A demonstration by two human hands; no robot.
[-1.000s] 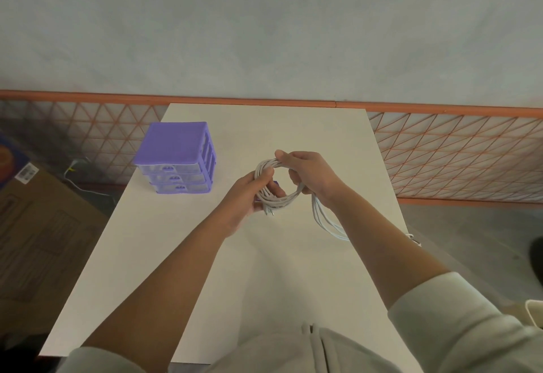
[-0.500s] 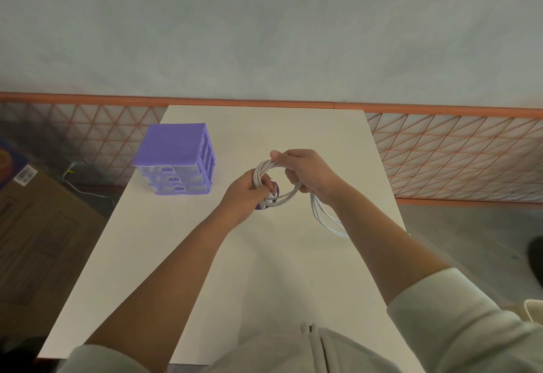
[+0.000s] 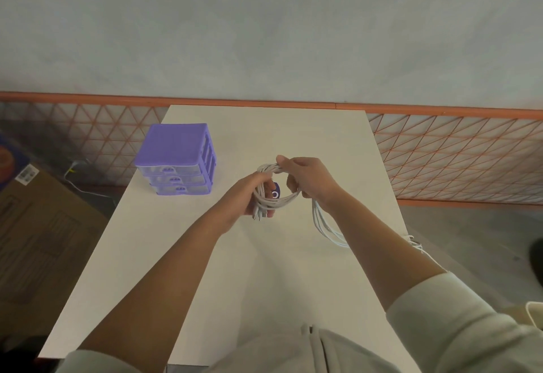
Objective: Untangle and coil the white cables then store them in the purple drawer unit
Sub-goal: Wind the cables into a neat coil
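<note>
Above the middle of the white table [image 3: 182, 255] both hands hold a bundle of white cables [image 3: 282, 201] wound into a ring. My left hand [image 3: 249, 195] grips the ring's left side, with several plug ends sticking out below its fingers. My right hand [image 3: 308, 177] pinches the ring's top and right side. Loose cable strands [image 3: 321, 226] hang from under my right hand, run along the forearm and trail off the table's right edge. A small purple tag [image 3: 275, 193] shows inside the ring. The purple drawer unit [image 3: 176, 152] stands at the table's far left, its three clear drawers closed.
A cardboard box [image 3: 38, 226] lies on the floor left of the table, with a thin white wire [image 3: 85, 190] behind it. An orange lattice fence [image 3: 458, 158] runs along the wall at the back and right. The far table edge meets that fence.
The ring of cable has tightened and gained a turn. My left hand shifted its grip lower on the ring, so the plug ends and the purple tag now show. The loose strand is shorter.
</note>
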